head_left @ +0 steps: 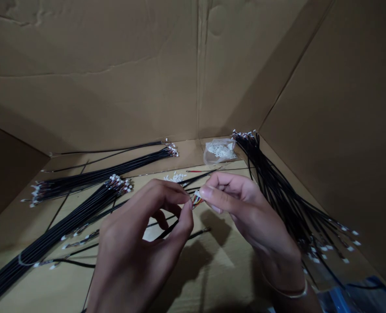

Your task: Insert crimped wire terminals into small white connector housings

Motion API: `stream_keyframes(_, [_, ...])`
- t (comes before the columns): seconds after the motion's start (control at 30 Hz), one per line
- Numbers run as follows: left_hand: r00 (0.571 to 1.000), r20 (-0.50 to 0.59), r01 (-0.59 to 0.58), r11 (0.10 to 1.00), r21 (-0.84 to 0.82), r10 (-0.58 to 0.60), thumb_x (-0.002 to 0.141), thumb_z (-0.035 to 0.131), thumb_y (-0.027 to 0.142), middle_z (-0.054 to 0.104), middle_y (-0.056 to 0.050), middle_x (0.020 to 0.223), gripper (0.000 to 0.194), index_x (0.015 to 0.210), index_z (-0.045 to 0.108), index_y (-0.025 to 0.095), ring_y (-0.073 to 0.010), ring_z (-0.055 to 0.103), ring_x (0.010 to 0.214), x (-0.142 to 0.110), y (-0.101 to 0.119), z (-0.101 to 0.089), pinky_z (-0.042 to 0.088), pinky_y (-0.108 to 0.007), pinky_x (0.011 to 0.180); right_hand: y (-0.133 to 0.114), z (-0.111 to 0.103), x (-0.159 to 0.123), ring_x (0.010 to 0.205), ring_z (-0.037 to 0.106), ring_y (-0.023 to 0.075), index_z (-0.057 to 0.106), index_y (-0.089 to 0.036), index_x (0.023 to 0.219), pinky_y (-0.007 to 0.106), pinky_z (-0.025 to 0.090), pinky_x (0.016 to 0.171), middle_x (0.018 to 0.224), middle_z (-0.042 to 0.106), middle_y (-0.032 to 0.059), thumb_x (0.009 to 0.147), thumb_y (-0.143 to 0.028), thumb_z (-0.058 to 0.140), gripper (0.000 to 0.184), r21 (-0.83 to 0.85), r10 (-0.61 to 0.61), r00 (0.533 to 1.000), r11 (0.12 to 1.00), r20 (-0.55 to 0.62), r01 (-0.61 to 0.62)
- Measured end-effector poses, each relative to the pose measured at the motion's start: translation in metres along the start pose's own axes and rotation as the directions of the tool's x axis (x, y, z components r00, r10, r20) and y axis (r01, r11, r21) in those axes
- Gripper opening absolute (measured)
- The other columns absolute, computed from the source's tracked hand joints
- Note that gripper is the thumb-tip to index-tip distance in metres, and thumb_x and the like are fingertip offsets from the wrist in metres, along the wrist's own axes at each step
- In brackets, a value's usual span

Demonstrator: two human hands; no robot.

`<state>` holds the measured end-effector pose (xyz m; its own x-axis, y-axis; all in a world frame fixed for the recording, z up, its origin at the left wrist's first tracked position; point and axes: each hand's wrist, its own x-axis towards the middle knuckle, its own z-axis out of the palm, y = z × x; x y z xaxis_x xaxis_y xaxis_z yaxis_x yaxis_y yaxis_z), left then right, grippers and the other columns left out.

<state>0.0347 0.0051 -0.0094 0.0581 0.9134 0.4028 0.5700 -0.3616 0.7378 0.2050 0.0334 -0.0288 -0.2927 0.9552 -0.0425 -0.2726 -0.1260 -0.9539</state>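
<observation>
My left hand [140,243] pinches a thin black cable [169,228] near its end, where coloured wire tips [196,201] fan out. My right hand [245,208] meets it at the middle of the view, fingers pinched on a small white connector [197,194] at those wire tips. A thin bangle circles my right wrist. Both hands hover above a cardboard surface [212,269]. The connector is mostly hidden by my fingertips.
Bundles of black cables with white connectors lie at the left [82,178] and lower left [49,239], another bundle at the right [287,195]. A clear bag of white connectors [220,151] and a small loose pile [175,177] sit behind my hands. Cardboard walls [114,65] enclose the area.
</observation>
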Motion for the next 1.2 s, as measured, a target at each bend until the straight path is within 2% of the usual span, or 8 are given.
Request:
stream_keyframes(0.17, [0.99, 0.053, 0.135, 0.991, -0.026, -0.133, 0.086, 0.071, 0.046, 0.074, -0.001, 0.073, 0.017, 0.08, 0.072, 0.029, -0.0235, 0.074, 0.075, -0.002, 0.001, 0.004, 0.058, -0.028, 0.058, 0.001, 0.001, 0.0, 0.061, 0.04, 0.0097, 0.063, -0.019, 0.072, 0.026, 0.032, 0.058, 0.065, 0.051, -0.0068, 0.09, -0.035, 0.079, 0.029, -0.012, 0.003, 1.0, 1.0, -0.008, -0.003])
stream_keyframes(0.37, [0.963, 0.1, 0.26, 0.957, -0.128, -0.249, 0.081, 0.077, 0.054, 0.074, -0.003, 0.074, 0.028, 0.081, 0.076, 0.027, -0.0255, 0.076, 0.081, 0.001, -0.001, 0.0, 0.061, -0.029, 0.063, 0.0, 0.002, -0.003, 0.062, 0.042, 0.0098, 0.064, -0.019, 0.073, 0.027, 0.032, 0.059, 0.066, 0.053, -0.0062, 0.092, -0.029, 0.076, 0.025, 0.018, -0.013, 1.0, 1.0, -0.022, 0.013])
stream_keyframes(0.6, [0.926, 0.272, 0.345, 0.883, -0.32, -0.263, 0.082, 0.079, 0.04, 0.075, 0.003, 0.075, 0.017, 0.07, 0.077, 0.028, -0.0141, 0.071, 0.072, 0.02, -0.006, -0.017, 0.058, -0.016, 0.063, -0.002, 0.001, -0.003, 0.06, 0.04, 0.0097, 0.066, -0.019, 0.072, 0.027, 0.031, 0.058, 0.064, 0.052, -0.007, 0.09, -0.03, 0.08, 0.026, 0.069, -0.01, 1.0, 0.998, -0.023, 0.011])
stream_keyframes(0.7, [0.92, 0.295, 0.361, 0.851, -0.382, -0.257, 0.082, 0.079, 0.036, 0.072, 0.006, 0.071, 0.014, 0.07, 0.077, 0.03, -0.0101, 0.067, 0.068, 0.021, -0.008, -0.016, 0.055, -0.011, 0.062, -0.003, 0.001, -0.003, 0.06, 0.04, 0.0095, 0.066, -0.019, 0.072, 0.026, 0.031, 0.057, 0.064, 0.052, -0.007, 0.087, -0.028, 0.083, 0.024, 0.077, -0.006, 1.0, 0.997, -0.02, 0.007])
stream_keyframes(0.8, [0.932, 0.264, 0.34, 0.85, -0.403, -0.248, 0.083, 0.078, 0.034, 0.071, 0.006, 0.07, 0.012, 0.072, 0.076, 0.03, -0.01, 0.065, 0.066, 0.019, -0.008, -0.012, 0.054, -0.012, 0.06, -0.003, 0.001, -0.005, 0.061, 0.04, 0.0094, 0.066, -0.019, 0.073, 0.026, 0.032, 0.058, 0.065, 0.053, -0.0071, 0.088, -0.023, 0.081, 0.022, 0.086, 0.002, 1.0, 0.996, -0.012, -0.001])
stream_keyframes(0.9, [0.971, 0.134, 0.234, 0.91, -0.341, -0.2, 0.083, 0.076, 0.028, 0.073, 0.006, 0.075, 0.011, 0.072, 0.074, 0.029, -0.0121, 0.068, 0.07, 0.014, -0.008, -0.007, 0.055, -0.016, 0.062, -0.004, 0.002, -0.007, 0.061, 0.039, 0.0094, 0.065, -0.019, 0.072, 0.025, 0.033, 0.059, 0.064, 0.05, -0.0077, 0.089, -0.022, 0.079, 0.023, 0.074, -0.026, 1.0, 0.997, -0.007, 0.027])
stream_keyframes(1.03, [0.997, -0.007, 0.073, 0.99, -0.12, -0.074, 0.085, 0.072, 0.027, 0.074, 0.007, 0.079, 0.011, 0.075, 0.072, 0.03, -0.0139, 0.068, 0.072, 0.003, -0.004, -0.005, 0.053, -0.022, 0.063, -0.004, 0.003, -0.007, 0.06, 0.037, 0.0101, 0.064, -0.02, 0.072, 0.026, 0.035, 0.06, 0.065, 0.048, -0.0076, 0.091, -0.025, 0.079, 0.025, 0.068, -0.03, 1.0, 0.997, 0.003, 0.03])
stream_keyframes(1.2, [1.0, -0.014, 0.008, 0.99, 0.139, -0.006, 0.093, 0.068, 0.029, 0.072, 0.008, 0.087, 0.01, 0.083, 0.067, 0.03, -0.0125, 0.066, 0.071, -0.007, 0.005, -0.005, 0.053, -0.024, 0.069, 0.0, 0.006, -0.005, 0.061, 0.037, 0.011, 0.065, -0.02, 0.072, 0.026, 0.036, 0.062, 0.066, 0.047, -0.0068, 0.091, -0.03, 0.08, 0.025, 0.068, -0.016, 1.0, 0.998, -0.013, 0.017])
